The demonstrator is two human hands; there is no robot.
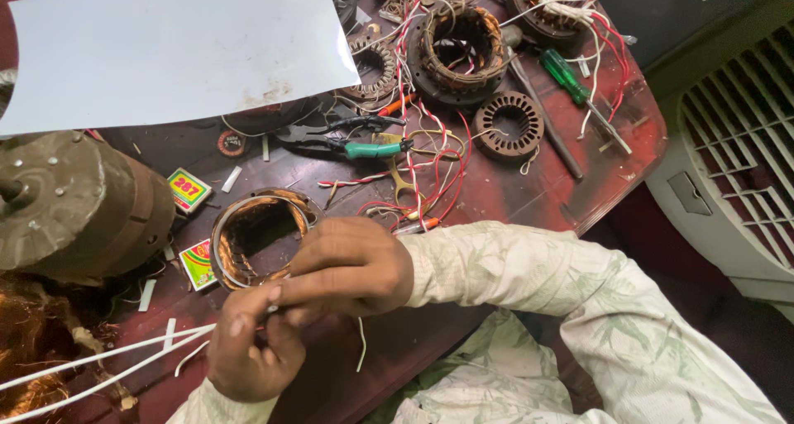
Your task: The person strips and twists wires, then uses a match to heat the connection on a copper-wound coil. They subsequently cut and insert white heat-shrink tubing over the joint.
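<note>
At the bottom of the frame, the left hand and the right hand met. Their fingers were pinched together on thin white wires that ran off to the lower left. Just above the hands sat a round motor stator with copper winding, on the dark red table. Farther up lay green-handled pliers. At the top left was a big white sheet.

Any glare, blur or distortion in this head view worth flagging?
Head view: the white sheet top left is bright but not blown out; the left hand and right hand are sharp; the motor housing at the left edge looks stretched by the wide lens; lighting is even with soft shadows.
</note>
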